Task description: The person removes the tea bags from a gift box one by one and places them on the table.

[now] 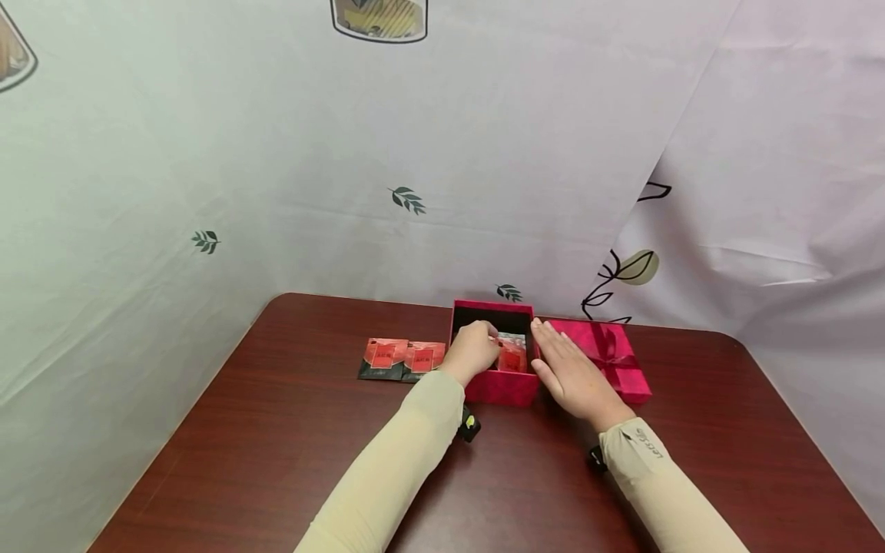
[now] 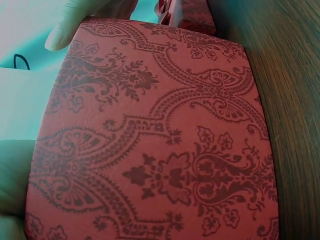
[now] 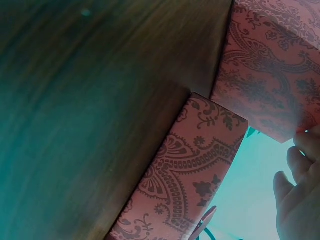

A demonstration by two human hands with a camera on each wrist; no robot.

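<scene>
A red patterned box (image 1: 501, 389) stands uncovered near the back of the table, its inside dark. My left hand (image 1: 475, 350) reaches over its left part with bent fingers dipping inside; what they grip, if anything, I cannot tell. Beside those fingers a red packet (image 1: 512, 358) lies within the box. My right hand (image 1: 575, 378) is held with straight fingers along the box's right wall. In the left wrist view the box's front wall (image 2: 155, 125) fills the picture, hiding the left fingertips. The right wrist view catches the right hand's fingers (image 3: 295, 195) near the box corner.
To the right of the box lies its red lid (image 1: 631, 375) with a ribbon bow (image 1: 610, 358), partly behind the right hand. Two red-and-black packets, a left one (image 1: 382, 358) and a right one (image 1: 423, 358), lie side by side left of the box. A pale printed curtain hangs behind the table.
</scene>
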